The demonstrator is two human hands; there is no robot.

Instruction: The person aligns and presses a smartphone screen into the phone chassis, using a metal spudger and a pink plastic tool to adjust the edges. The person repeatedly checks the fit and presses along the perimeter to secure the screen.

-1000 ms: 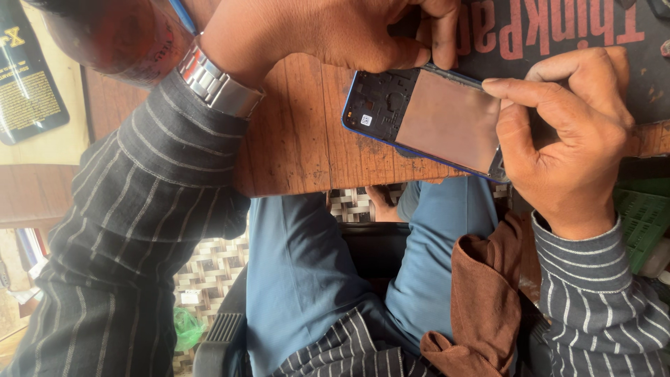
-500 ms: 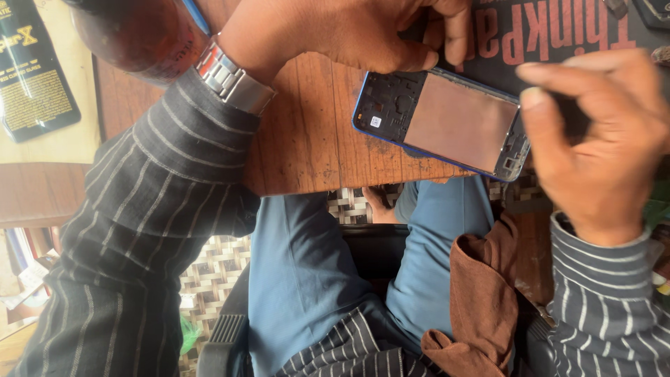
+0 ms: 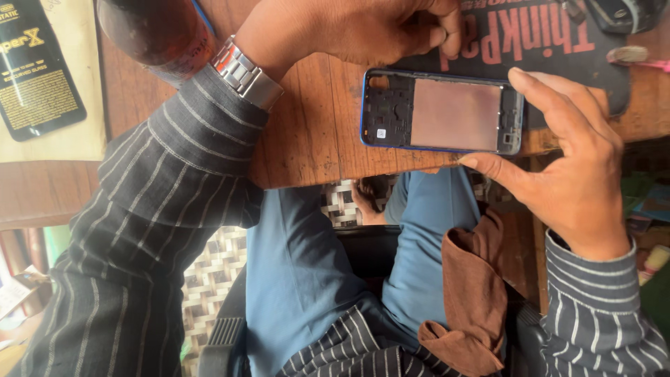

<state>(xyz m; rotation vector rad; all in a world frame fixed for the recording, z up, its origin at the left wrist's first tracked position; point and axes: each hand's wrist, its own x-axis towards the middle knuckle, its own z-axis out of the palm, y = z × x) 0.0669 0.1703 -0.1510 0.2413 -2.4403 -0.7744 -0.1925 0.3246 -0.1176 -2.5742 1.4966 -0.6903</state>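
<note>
An opened phone [image 3: 447, 112] with a blue rim lies flat at the edge of the wooden table [image 3: 307, 132]. Its back is off, showing a pinkish metal plate and a dark circuit section at its left end. My right hand [image 3: 565, 167] pinches the phone's right end, forefinger on the top corner and thumb under the lower edge. My left hand [image 3: 349, 28], with a metal watch [image 3: 246, 73] on the wrist, hovers just above the phone's upper edge. Its fingers are curled together and nothing shows in them.
A dark mat [image 3: 558, 49] with red lettering lies under and behind the phone. A brown bottle [image 3: 160, 35] stands at the top left beside a black packet [image 3: 35, 70] on a yellowish sheet. A brown cloth [image 3: 474, 293] rests on my lap. A pink tool [image 3: 631, 56] lies at the top right.
The phone has turned from tilted to level on the table edge. My right hand has slid from wrapping its right end to a two-finger pinch. My left hand has come off the phone's corner.
</note>
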